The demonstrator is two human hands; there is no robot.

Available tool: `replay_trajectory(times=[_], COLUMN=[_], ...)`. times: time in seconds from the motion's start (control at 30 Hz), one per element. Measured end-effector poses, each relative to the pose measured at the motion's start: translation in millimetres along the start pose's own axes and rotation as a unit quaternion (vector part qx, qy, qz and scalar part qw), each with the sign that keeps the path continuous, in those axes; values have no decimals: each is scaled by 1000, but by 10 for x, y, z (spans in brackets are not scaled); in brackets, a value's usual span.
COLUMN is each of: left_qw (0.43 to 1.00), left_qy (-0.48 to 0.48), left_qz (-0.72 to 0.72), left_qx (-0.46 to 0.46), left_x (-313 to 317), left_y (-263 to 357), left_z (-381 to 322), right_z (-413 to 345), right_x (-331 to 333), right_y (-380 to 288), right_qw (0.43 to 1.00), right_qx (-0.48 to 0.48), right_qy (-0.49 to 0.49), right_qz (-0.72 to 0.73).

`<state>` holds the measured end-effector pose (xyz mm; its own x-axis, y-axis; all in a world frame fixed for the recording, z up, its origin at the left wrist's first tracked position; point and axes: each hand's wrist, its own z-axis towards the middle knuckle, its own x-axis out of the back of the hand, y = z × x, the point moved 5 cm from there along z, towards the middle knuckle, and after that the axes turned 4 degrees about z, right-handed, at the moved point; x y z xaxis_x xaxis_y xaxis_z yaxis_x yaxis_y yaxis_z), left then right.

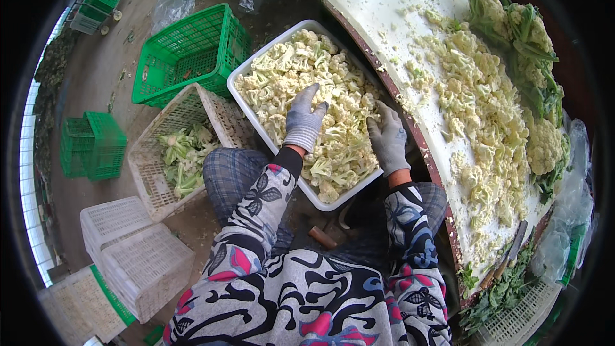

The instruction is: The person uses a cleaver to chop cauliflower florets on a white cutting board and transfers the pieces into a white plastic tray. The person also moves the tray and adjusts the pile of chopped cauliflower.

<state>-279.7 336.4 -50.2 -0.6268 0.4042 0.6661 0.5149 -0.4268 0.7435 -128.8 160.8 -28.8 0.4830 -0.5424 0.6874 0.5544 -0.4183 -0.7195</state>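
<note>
A white plastic tub (pixel 308 180) full of cut cauliflower florets (pixel 319 74) sits before me, tilted in the view, beside the table edge. My left hand (pixel 304 117), in a grey knit glove, is over the middle of the florets with its fingers apart. It appears to rest on them, though contact is hard to tell. At the tub's right side is my right hand (pixel 388 135), gloved the same way. Its thumb and fingers are spread by the florets and the rim, and no piece shows in its grasp.
The white table (pixel 379 9) curves along the right, bearing loose florets (pixel 473 91), whole cauliflower heads (pixel 545 146) and a knife (pixel 516 240). At left stand a green crate (pixel 182 89), a dirty white crate (pixel 144 173) with trimmings and upturned white crates (pixel 146 259). A wooden handle (pixel 322 238) lies below the tub.
</note>
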Motion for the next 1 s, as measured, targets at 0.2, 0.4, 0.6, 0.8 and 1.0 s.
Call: replay_trajectory(times=[0.2,0.4,0.6,0.8,1.0], left_qw=[864,881,860,851,897], left_qy=[-205,-195,-208,-191,-89], left_qz=[458,429,417,432,312], left_qx=[-41,-46,-206,-229,-300], left_x=[-454,-377,-497,-671,-578], left_y=[-286,-6,332,312,834], left_z=[94,125,-995,-1064,-1295], right_z=[-104,27,-912,-1378,-1051], right_x=[-688,-67,1024,2110,2238], right_y=[323,226,32,1013,1431], right_qw=[965,979,997,923,894], right_qx=[1,-14,-72,-214,-322], right_qy=[-124,-172,8,208,181], right_qz=[-233,-109,25,-244,-255])
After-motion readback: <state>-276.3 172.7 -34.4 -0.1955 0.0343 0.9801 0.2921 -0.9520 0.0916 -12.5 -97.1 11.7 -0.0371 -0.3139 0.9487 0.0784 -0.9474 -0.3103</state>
